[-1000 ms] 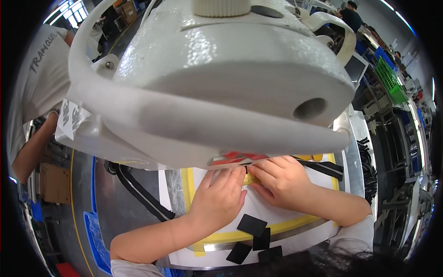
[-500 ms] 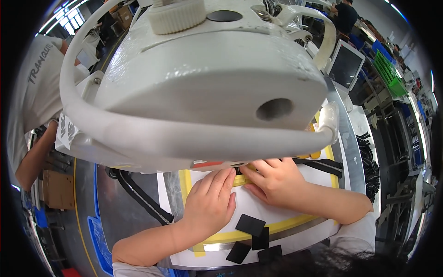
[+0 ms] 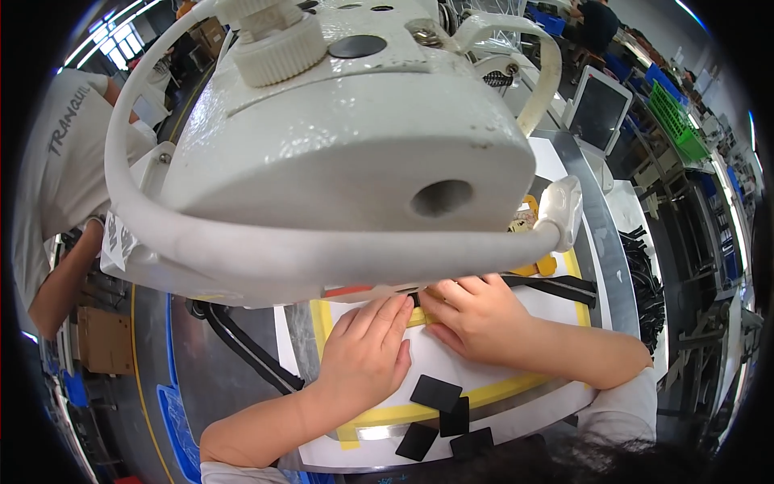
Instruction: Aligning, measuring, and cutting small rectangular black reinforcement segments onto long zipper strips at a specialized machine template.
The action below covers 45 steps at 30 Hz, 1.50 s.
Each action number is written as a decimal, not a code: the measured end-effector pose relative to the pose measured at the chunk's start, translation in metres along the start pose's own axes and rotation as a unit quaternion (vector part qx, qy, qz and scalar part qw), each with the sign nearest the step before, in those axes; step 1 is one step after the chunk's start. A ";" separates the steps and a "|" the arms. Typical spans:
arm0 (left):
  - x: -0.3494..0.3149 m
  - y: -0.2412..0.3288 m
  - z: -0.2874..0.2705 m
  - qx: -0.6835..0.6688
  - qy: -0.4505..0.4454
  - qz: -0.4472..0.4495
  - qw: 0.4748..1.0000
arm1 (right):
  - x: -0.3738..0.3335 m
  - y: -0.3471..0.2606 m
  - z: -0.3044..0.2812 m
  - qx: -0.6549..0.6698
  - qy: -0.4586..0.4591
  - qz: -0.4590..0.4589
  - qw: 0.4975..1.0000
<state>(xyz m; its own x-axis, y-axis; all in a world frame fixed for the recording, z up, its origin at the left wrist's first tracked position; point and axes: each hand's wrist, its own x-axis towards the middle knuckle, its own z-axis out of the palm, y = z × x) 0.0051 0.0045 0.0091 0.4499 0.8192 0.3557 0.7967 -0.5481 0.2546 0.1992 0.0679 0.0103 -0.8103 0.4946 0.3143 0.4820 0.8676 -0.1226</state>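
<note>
From where I stand, the bulky white machine head (image 3: 347,161) looms over the desk (image 3: 230,387), and a thick white tube (image 3: 339,252) curves across its near side. The person's two hands meet just below that edge. The left hand (image 3: 367,343) lies with its fingers extended close together, their tips beside a small dark piece (image 3: 415,299) that shows between the hands. The right hand (image 3: 476,315) is bent at the fingers, some of its tips hidden by the machine. I can't tell whether either grip is clasping anything or only pressing down.

A black strip (image 3: 250,345) with a pale line along it slants in from the left of the hands; another black length (image 3: 556,288) runs off to the right. Whether they join under the machine, I can't see. Under the hands is a white sheet (image 3: 459,363) edged with yellow tape (image 3: 516,389). Near its near edge lie four black patches (image 3: 436,393), some overlapping.
</note>
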 end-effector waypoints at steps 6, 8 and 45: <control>-0.001 -0.004 0.000 -0.009 -0.004 -0.016 1.000 | 0.000 0.007 -0.005 0.058 -0.003 -0.002 0.998; 0.000 -0.004 0.001 -0.012 -0.003 -0.014 1.000 | 0.001 0.008 -0.005 0.060 -0.009 -0.001 0.998; 0.007 -0.008 -0.001 -0.044 -0.063 -0.017 0.997 | -0.002 0.010 -0.012 0.052 -0.025 -0.008 0.998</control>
<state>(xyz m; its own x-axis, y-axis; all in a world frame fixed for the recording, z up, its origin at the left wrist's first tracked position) 0.0012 0.0146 0.0101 0.4747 0.8493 0.2311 0.7766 -0.5277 0.3442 0.2100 0.0751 0.0197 -0.8347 0.4802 0.2697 0.4338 0.8749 -0.2153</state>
